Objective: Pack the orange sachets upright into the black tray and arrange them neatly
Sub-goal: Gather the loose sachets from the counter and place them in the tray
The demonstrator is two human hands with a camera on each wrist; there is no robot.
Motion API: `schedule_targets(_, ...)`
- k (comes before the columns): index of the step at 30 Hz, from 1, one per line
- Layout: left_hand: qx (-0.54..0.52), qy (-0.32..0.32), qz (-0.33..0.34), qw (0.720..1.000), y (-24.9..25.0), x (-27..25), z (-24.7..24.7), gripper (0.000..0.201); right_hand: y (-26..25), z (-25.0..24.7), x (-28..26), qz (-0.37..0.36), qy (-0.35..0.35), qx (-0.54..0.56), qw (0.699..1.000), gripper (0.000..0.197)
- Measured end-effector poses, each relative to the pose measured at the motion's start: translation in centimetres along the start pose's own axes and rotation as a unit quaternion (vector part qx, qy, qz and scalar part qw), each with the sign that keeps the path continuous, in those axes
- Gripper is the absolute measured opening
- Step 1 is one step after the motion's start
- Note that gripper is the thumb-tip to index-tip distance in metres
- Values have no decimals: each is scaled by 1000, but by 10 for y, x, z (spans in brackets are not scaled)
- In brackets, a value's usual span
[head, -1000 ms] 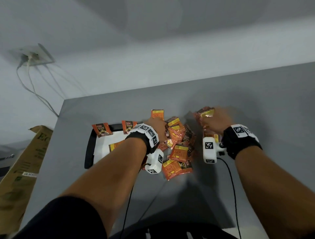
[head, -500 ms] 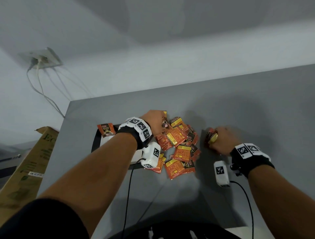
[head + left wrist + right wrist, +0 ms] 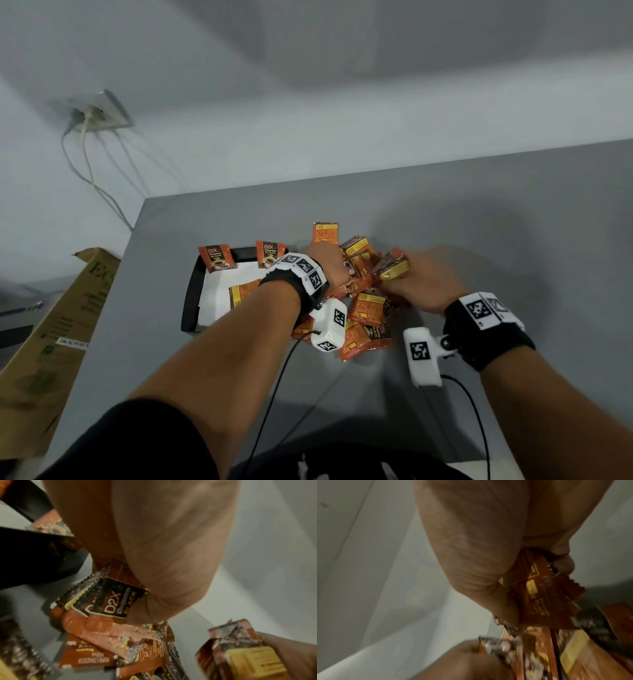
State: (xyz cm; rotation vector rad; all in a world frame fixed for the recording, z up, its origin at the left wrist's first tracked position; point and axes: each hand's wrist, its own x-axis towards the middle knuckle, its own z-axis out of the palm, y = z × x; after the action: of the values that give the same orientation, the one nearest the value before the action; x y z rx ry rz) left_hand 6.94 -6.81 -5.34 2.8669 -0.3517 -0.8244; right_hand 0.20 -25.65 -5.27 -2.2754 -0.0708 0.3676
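Left hand (image 3: 327, 265) pinched sachets in pile (image 3: 363, 301) at tray's (image 3: 191, 298) 3 o'clock; right hand (image 3: 423, 284) clenched a bundle (image 3: 394, 267) | two sachets upright at tray's 12 | risk: bundle could fan out on release, toppling flat

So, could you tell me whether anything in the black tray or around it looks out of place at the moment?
Yes. Only two sachets stand upright at the back of the black tray; a third lies flat on its white liner. Most still sit in a jumbled pile on the table beside the tray.
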Motion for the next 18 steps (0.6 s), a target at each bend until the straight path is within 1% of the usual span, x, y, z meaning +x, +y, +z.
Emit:
schedule_targets(2, 8, 1, -2, 1000, 2, 2, 2, 16, -2, 17, 1, 15, -52, -46, 997, 11)
schedule_targets(3, 13, -1, -4, 1000, 2, 2, 2, 15, -2, 25, 2, 34, -63, -69, 995, 21)
schedule_targets(5, 18, -3, -12, 1000, 2, 2, 4, 16, 1, 38, 3, 74, -61, -121, 988, 49)
schedule_targets(6, 18, -1, -14, 1000, 1, 3, 4, 17, 2, 43, 4, 84, -57, -140, 985, 58)
schedule_targets(7, 20, 2, -14, 1000, 1, 3, 4, 18, 3, 47, 5, 84, -48, -154, 983, 63)
schedule_targets(11, 15, 18, -8, 1000, 2, 3, 0, 16, 0, 55, 4, 76, -26, -170, 982, 64)
schedule_targets(13, -16, 30, -2, 999, -1, 1, -2, 16, -3, 58, 1, 74, -26, -180, 981, 63)
schedule_targets(15, -60, 54, 15, 997, -4, -4, -7, 17, -4, 60, -1, 74, -24, -183, 980, 69)
schedule_targets(18, -116, 86, 39, 989, -10, -11, -14, 35, -5, 61, -3, 73, -12, -181, 981, 71)
